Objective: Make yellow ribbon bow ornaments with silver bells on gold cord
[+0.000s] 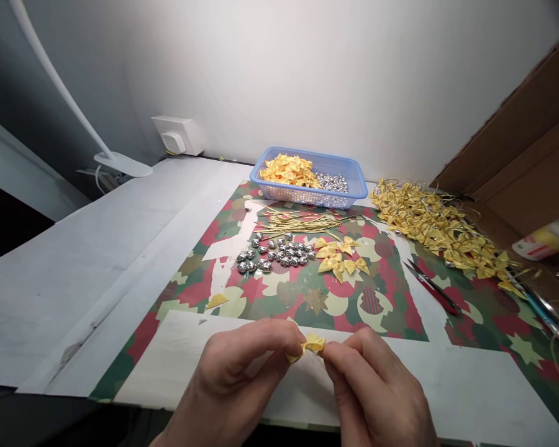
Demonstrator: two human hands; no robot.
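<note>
A small yellow ribbon bow [315, 343] is held between both hands, near the front edge of the table. My left hand [242, 366] pinches its left side with thumb and forefinger. At the bow's right end, the fingertips of my right hand [377, 385] are pressed together, hiding part of it. Beyond the hands lie several loose yellow bows [342, 256]. To their left is a cluster of shiny silver bells [291, 253]. A bundle of gold cords [302, 222] lies behind the bells.
A blue basket [354, 171] at the wall holds yellow bows and silver beads. Finished-looking bows with cords [440, 226] are heaped at right, near black-and-red snips [433, 288] and a cardboard box [517, 136]. A white clip lamp [123, 164] stands at left. Patterned paper [279, 298] covers the table.
</note>
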